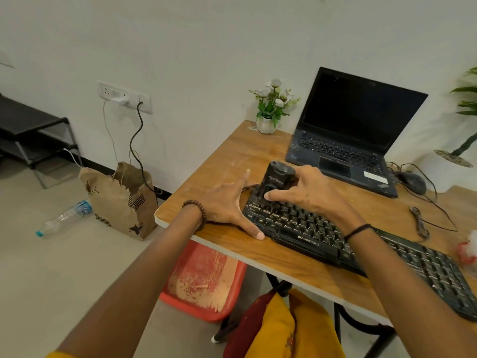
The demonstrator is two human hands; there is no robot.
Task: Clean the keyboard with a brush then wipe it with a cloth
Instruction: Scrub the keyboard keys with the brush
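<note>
**Brush on the keyboard's left end, other hand bracing**

The desk (232, 161) carries everything: an open laptop (356, 130) at the back and, in front of it, the keyboard (307, 232), which lies slanted along the near edge with its left end close to the desk's corner. Pale dust specks the wood and the keys.

The left hand (227, 202) is spread wide with straight fingers. It lies flat on the desk against the keyboard's left end, the thumb along the front edge. It holds nothing; it looks to be bracing. The right hand (309, 192) is wrapped round the black brush (277, 177), which stands on the top-left keys. The bristles are hidden beneath its body.

The keyboard is probably a light, stiff plastic slab, so it would likely skid on the smooth wood under firm strokes. Steadying it at the end or by the front rim seems better than pressing on the keys, since the caps may shift or pop off. The brush body looks rigid and dusty, and a full grip round it suits short strokes between the rows.

A small red-and-white thing (468, 248) lies at the right edge; whether it is the cloth I cannot tell.
</note>
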